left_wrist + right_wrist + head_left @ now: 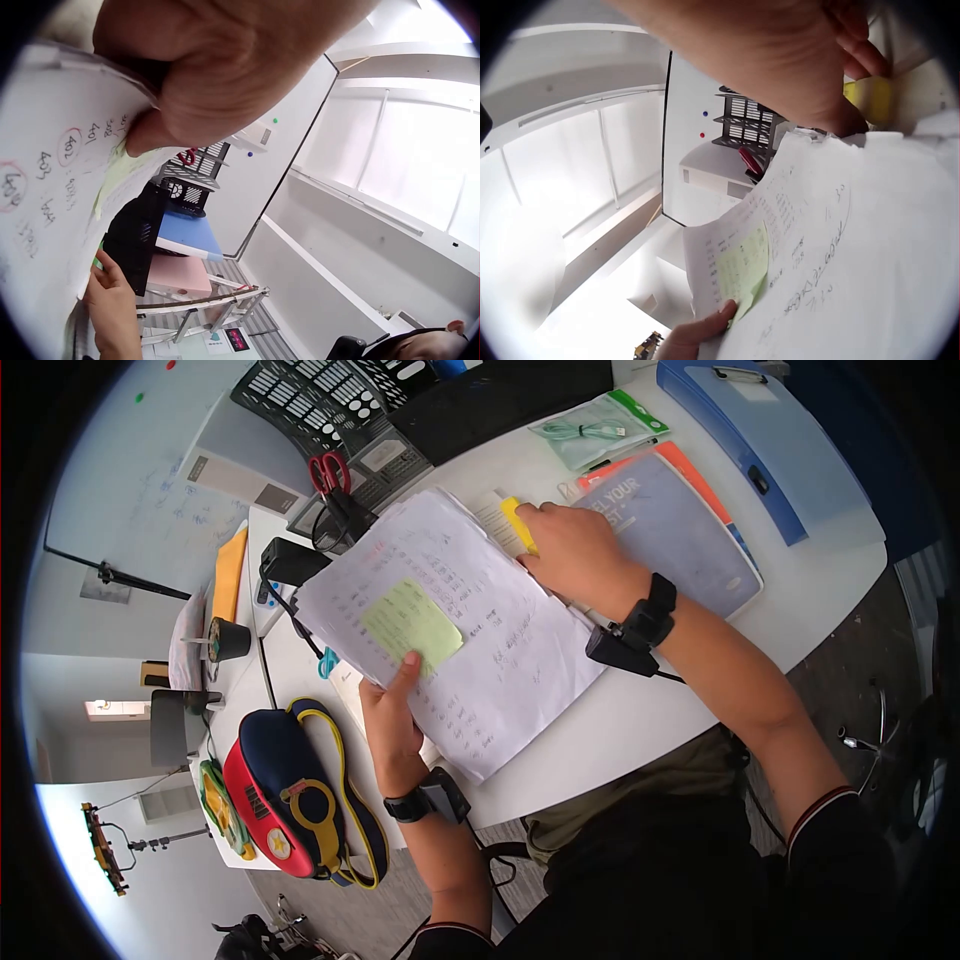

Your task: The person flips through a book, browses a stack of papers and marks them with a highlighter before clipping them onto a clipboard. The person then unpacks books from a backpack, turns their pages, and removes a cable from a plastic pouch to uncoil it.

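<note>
Holding thick stack of white, handwritten paper sheets [520, 685] aslant over smooth white surface [810, 578] with left hand [392, 725]; clamping its edge between thumb in front and fingers behind, the latter mostly hidden. Resting same thumb against pale green, square paper note [412, 618] on top sheet. Pinching small, bright yellow object [517, 523] at stack's far edge with curled fingers of right hand [585, 555].

Reading "401", circled "402" and "403" in dark ink on sheets, left wrist view; finding note's script too small to read. Reading "EL YOUR" in pale print on grey-blue notebook cover [690, 545], beside right hand; cannot be reading rest of the print.

Noting uneven, layered page edges along stack's far side. Seeing strip of white surface between stack's lower corner and rounded near edge, more between notebook cover and blue, translucent plastic file case [785, 455]. Observing clear, green-topped plastic packet [595, 432] with coiled cable inside, beyond right hand; also red-handled scissors [330, 473] past stack, and rounded red, navy and yellow fabric item [285, 785] with star badge, well left.
</note>
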Demonstrator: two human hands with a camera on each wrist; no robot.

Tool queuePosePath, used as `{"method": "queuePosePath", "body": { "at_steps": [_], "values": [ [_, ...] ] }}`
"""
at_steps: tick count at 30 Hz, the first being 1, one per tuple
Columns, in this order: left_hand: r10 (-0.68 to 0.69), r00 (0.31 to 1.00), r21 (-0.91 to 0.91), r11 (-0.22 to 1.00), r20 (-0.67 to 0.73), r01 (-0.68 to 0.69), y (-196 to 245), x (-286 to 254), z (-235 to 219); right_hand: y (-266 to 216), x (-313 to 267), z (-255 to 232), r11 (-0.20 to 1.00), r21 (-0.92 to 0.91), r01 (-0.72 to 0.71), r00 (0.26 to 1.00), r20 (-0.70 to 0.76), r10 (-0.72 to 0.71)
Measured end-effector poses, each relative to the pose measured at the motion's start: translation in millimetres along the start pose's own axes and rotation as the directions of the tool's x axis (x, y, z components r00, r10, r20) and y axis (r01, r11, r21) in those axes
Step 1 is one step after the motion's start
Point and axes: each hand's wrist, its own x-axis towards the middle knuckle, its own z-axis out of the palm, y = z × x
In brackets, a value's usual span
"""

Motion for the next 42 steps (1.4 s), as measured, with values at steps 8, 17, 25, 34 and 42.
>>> {"method": "queuePosePath", "body": {
  "at_steps": [8, 17, 25, 34, 42],
  "values": [
    [-0.041, 0.994, -0.018, 0.999, 0.104, 0.044, -6, -2, 5, -8, -8, -42, 0.836, 0.52, -0.175, 0.984, 0.104, 0.142],
    [-0.133, 0.981, 0.013, 0.991, 0.139, 0.132, -8, -4, 15, -23, -42, -27, 0.327, 0.846, -0.422, 0.885, 0.462, -0.054],
    [0.58, 0.802, 0.564, 0.714, -0.144, -0.415, -8, -1, 22, -18, -53, -22, 0.416, 0.838, -0.354, 0.907, 0.416, -0.068],
    [0.009, 0.901, 0.506, 0.825, 0.434, -0.252, -5, -35, 43, -42, -63, -23, 0.252, 0.877, -0.408, 0.868, 0.459, -0.192],
    [-0.126, 0.903, 0.347, 0.938, 0.411, -0.027, 16, -39, 16, -17, -42, -57, 0.288, 0.943, 0.166, 0.966, -0.215, 0.147]
  ]
}}
